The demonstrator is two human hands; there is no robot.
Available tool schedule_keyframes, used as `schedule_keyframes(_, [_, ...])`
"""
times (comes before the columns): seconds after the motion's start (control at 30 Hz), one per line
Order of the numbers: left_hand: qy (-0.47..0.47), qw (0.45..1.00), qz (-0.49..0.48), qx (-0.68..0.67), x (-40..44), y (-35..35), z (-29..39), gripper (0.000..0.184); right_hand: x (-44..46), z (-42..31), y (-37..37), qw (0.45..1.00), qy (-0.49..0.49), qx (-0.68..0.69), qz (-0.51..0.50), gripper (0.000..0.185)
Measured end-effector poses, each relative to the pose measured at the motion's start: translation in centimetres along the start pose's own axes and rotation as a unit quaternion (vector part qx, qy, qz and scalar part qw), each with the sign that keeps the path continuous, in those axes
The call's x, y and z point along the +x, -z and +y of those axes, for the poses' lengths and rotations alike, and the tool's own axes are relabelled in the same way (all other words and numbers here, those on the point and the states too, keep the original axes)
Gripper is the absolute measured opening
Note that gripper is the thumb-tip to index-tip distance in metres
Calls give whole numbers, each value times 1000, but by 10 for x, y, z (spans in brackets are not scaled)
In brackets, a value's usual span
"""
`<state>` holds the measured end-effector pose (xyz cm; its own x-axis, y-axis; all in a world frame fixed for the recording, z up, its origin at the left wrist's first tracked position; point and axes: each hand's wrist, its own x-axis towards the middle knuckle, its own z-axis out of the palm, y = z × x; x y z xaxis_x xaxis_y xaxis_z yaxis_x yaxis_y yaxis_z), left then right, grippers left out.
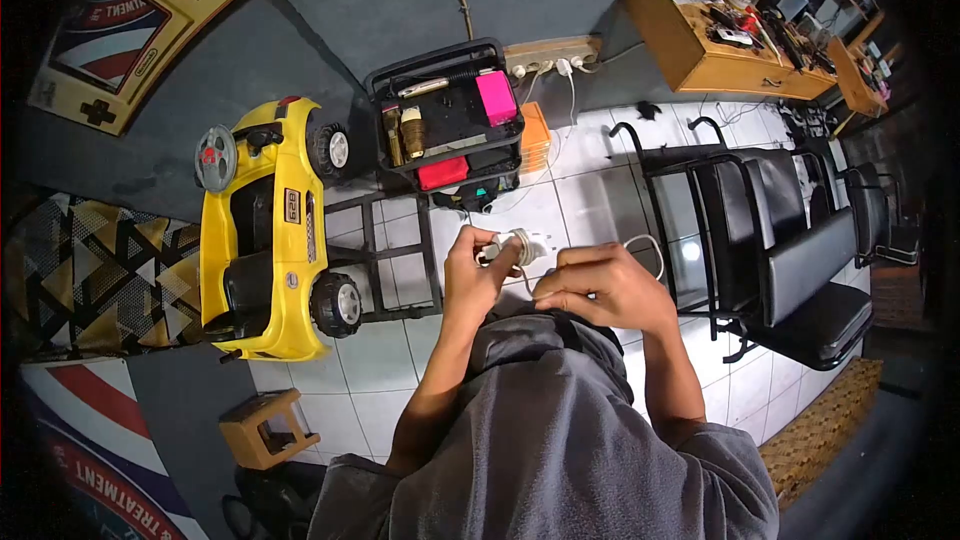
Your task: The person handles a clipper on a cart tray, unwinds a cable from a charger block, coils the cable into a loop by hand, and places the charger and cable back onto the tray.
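Head view: white cable point(523, 244), coiled, at frame centre. Left hand point(475, 273) grips the coil; right hand point(608, 285) pinches a stretch beside it. Black trolley point(442, 112) upper centre, yellow ride-on car point(290, 258) left.

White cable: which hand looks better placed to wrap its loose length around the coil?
Probably the right hand: it pinches the white cable near the coil, and a loose loop shows beyond it. The left hand holds the coil, so it seems better suited to steadying it.
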<state>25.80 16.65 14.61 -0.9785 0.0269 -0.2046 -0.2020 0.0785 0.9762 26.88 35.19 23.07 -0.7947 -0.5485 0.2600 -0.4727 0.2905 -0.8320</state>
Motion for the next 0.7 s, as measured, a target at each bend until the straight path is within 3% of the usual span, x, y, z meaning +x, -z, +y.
schedule_keyframes(0.07, [16,985,29,-171,3,-4,-4,28,-5,-1,-4,999,-22,16,-34,10])
schedule_keyframes(0.27, [15,983,58,-174,-3,-16,1,29,-4,-2,1,998,-49,31,-21,13])
schedule_keyframes(0.37, [63,945,63,-314,2,-15,-6,27,-4,1,-5,999,-34,28,-23,13])
schedule_keyframes(0.5, [161,922,103,-337,13,1,0,21,-10,11,-25,997,-49,28,-59,12])
schedule_keyframes(0.6, [116,909,70,-394,12,3,4,20,-9,6,-27,997,-44,12,-68,11])
schedule_keyframes(0.7, [101,930,101,-340,5,-6,3,20,-9,0,-21,995,-67,45,-57,11])
